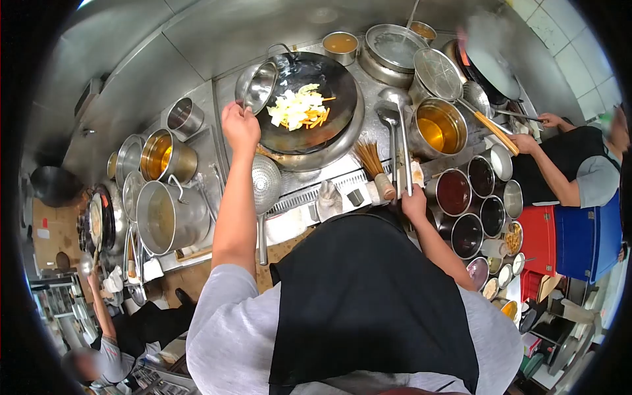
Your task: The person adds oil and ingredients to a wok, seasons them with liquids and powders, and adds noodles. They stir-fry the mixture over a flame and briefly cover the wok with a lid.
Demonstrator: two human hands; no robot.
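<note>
My left hand (241,128) grips the rim of a shiny metal bowl (263,84), tilted over the left side of a dark wok (339,72). In the wok lie pale chopped vegetable pieces (296,105), which look like cabbage, and orange strips (318,118). My right hand (415,204) is closed around the long handle of a steel ladle (394,97), whose head rests near the pot of oil. Close beside it lies a second, darker ladle (388,117). A bamboo brush (372,161) and a perforated skimmer (265,184) lie at the wok's near side.
A pot of golden oil (440,128) stands right of the ladles, with containers of dark sauce (454,191) nearer me. At left are a large stockpot (158,217) and another oil pot (168,157). One co-worker (573,158) handles a strainer and a steaming wok at right; another (118,342) works at lower left.
</note>
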